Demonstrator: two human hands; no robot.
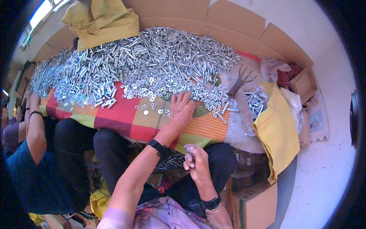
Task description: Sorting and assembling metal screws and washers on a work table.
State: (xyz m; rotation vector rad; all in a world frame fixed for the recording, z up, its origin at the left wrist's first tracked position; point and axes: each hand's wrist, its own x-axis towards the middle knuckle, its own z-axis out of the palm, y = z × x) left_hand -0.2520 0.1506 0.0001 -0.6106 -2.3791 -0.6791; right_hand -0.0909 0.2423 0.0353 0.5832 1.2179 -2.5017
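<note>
My left hand [182,110] reaches over the cloth to the near edge of the pile. Its fingers are stretched out and apart, with the tips among loose metal washers [152,91]. Closer to me, above my lap, my right hand [197,162] is closed with curled fingers. A small grey metal piece [189,149] shows at its fingertips, too small to tell its exact kind. Behind the washers spreads a large heap of silvery bolts [179,49]. A few bolts [224,114] lie to the right of my left hand.
A checked cloth [126,110] covers the work surface. Cardboard [236,23] lines the back. At right are a bag of bolts [254,105], a dark pronged tool [240,82] and a yellow sack [276,133]. A co-worker's arm [36,128] reaches the heap at left.
</note>
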